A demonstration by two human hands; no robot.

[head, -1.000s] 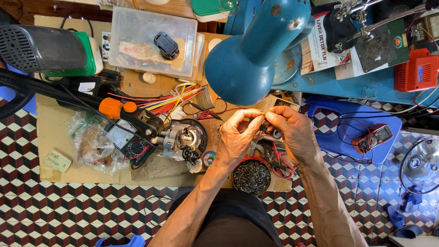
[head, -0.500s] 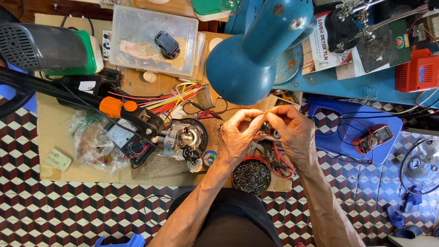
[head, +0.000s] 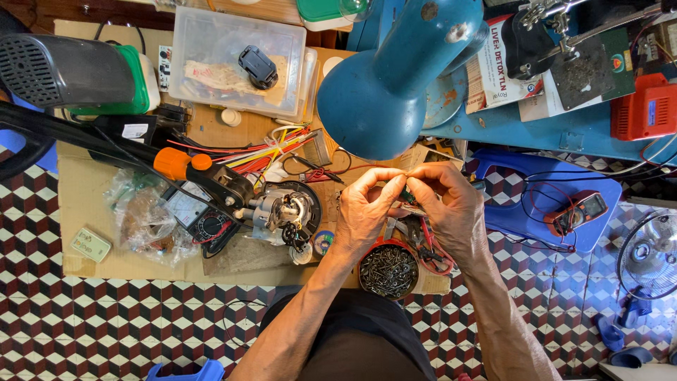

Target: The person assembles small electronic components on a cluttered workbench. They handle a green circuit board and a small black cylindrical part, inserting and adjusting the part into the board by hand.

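Both hands were raised together above the cardboard-covered worktop (head: 92,212), left hand (head: 363,212) and right hand (head: 451,212) pinching a small green part (head: 407,195) between fingertips, presumably for close work; screw tin (head: 388,270) sat at six o'clock, within reach.

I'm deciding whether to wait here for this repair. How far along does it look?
Looks mid-job. Done: the small motor lies bare on the cardboard sheet, its coloured wires spread loose. In hand: the left hand and right hand pinch a tiny green part between fingertips; what it is can't be told. Left: the motor is still exposed, with the bowl of screws and red-handled pliers lying out.
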